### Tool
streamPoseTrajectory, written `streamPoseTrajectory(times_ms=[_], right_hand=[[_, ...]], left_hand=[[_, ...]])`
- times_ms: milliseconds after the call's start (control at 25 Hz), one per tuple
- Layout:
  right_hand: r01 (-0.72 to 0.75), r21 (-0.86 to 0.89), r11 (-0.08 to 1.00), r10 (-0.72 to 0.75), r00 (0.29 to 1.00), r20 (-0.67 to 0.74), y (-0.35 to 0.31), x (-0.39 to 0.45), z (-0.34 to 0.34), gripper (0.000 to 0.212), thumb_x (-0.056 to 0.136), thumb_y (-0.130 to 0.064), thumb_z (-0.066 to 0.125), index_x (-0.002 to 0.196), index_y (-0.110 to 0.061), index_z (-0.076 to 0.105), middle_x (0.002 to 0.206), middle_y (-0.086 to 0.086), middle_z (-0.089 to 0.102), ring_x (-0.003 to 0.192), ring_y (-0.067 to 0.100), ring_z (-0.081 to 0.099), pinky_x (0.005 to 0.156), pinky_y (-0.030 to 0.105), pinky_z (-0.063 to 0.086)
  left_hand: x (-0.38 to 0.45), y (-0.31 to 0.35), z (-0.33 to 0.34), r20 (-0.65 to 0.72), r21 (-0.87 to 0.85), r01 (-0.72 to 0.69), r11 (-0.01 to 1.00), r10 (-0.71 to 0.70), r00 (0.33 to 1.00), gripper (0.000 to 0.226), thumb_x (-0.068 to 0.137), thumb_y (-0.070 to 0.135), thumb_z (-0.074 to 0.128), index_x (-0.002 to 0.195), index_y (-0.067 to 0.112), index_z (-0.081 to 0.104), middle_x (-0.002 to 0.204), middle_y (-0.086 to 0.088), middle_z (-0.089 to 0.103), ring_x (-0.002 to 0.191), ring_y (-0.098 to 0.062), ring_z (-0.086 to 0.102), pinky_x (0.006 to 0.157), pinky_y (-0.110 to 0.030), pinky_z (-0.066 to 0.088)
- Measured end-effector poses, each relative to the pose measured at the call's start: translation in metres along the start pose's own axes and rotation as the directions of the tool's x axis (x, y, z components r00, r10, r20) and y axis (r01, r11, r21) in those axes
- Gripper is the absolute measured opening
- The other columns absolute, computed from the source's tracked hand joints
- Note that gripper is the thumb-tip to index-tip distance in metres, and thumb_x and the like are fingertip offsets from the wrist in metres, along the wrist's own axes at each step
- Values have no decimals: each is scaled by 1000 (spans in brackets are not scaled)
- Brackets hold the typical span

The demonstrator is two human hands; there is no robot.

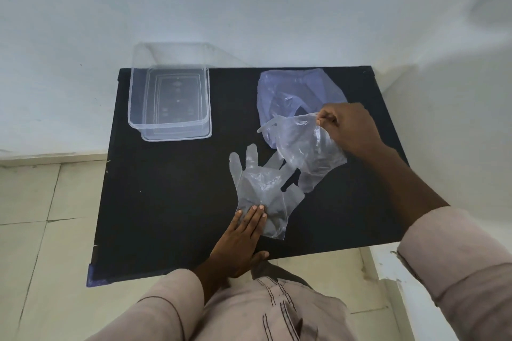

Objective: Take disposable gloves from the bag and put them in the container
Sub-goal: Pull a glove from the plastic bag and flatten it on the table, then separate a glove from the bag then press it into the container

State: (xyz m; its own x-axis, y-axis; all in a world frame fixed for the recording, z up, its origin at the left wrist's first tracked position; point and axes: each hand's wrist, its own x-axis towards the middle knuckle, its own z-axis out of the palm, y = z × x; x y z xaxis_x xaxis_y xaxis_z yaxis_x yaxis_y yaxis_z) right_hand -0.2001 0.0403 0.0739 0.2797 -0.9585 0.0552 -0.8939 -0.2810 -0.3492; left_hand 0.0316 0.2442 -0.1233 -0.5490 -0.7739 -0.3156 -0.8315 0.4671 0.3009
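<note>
A pale blue plastic bag (293, 91) lies crumpled at the back right of the black table (166, 202). My right hand (349, 127) pinches the cuff of a clear disposable glove (310, 152) and holds it up just in front of the bag. A second clear glove (260, 188) lies flat on the table's middle, fingers pointing away from me. My left hand (243, 241) rests flat with its fingertips pressing that glove's cuff. The clear rectangular container (135, 99) stands open at the back left, nothing visible inside it.
The container sits on its clear lid (177, 137). A white wall runs behind the table. Tiled floor (41, 216) lies to the left, and a white ledge is at the right. The table's near edge is against my lap.
</note>
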Motion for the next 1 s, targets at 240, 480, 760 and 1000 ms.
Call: streamPoseTrajectory(times_ms=[240, 480, 760, 1000], right_hand=[[62, -86, 994, -59, 998, 36, -12, 8, -34, 15, 93, -21, 57, 92, -13, 69, 78, 8, 70, 70, 24, 63, 66, 28, 47], [146, -149, 978, -124, 981, 147, -40, -5, -50, 14, 88, -14, 55, 81, -13, 67, 71, 2, 64, 65, 22, 56, 52, 20, 29], [244, -179, 953, -228, 968, 104, -83, -26, -77, 12, 87, -17, 59, 81, -13, 68, 72, 5, 67, 67, 25, 60, 58, 30, 41], [-9, 259, 966, 19, 999, -36, -80, -52, -113, 47, 74, -35, 81, 115, -20, 64, 102, -7, 67, 92, 7, 63, 72, 15, 43]], left_hand=[[0, -1, -15, 120, 14, -4, 1000, 2, 993, 81, 95, 65, 24, 151, 7, 20, 159, -15, 25, 146, -33, 22, 115, -52, 17], [0, 16, -132, -269, -327, -7, 945, -86, 959, 61, 96, 41, 50, 149, 23, 27, 161, -4, 20, 146, -21, 22, 117, -40, 23], [34, 6, -288, -602, -498, -259, 828, -115, 790, 43, 77, 30, 78, 117, 15, 68, 125, -5, 65, 114, -17, 59, 100, -31, 45], [32, 8, -313, -504, -704, -281, 653, -180, 845, 17, 83, 21, 75, 93, 7, 78, 74, 0, 72, 68, -8, 67, 64, -25, 60]])
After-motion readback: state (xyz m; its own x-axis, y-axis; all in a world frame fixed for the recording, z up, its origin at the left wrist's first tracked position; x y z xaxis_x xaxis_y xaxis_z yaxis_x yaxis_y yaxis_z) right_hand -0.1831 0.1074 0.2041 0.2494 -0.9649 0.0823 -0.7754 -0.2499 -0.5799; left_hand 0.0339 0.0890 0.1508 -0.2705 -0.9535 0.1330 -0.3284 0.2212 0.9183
